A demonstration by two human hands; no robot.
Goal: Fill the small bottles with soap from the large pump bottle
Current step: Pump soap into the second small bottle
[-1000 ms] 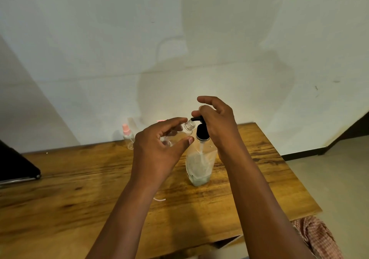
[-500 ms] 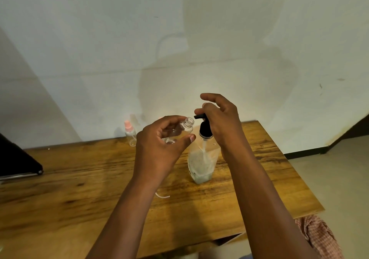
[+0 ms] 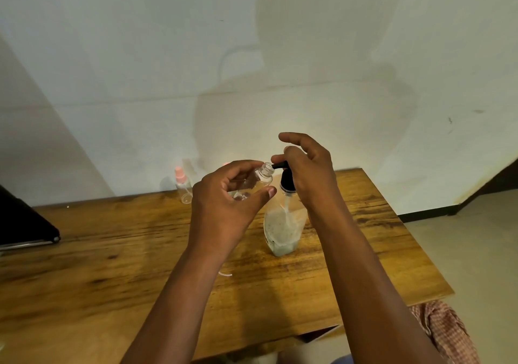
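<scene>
Clear plastic is what matters most here, seen from the one head view. The left hand (image 3: 224,209) holds a small open bottle (image 3: 256,182) between thumb and curled fingers, tilted, with its uncapped mouth just at the black spout of the large pump bottle (image 3: 283,223). The right hand (image 3: 308,173) rests on the black pump head (image 3: 286,180), fingers bent over it, the index finger lifted free above; whether it presses down at this instant I cannot tell.

I judge the small bottle to be very light and thin-walled, so a hard squeeze would dent it; the hold on the middle of its body, leaving the neck free, looks right. With soap on it, it may become slippery. The large bottle looks soft-sided and only partly filled with pale soap, so it may tip when the pump is pushed; a straight push from above seems safest.

Counting: one large pump bottle, standing near the middle of the wooden table (image 3: 112,265). One small bottle in the hand, one more with a pink cap (image 3: 182,185) standing at the back edge, and perhaps a third behind the left hand, where only a bit of pink shows
</scene>
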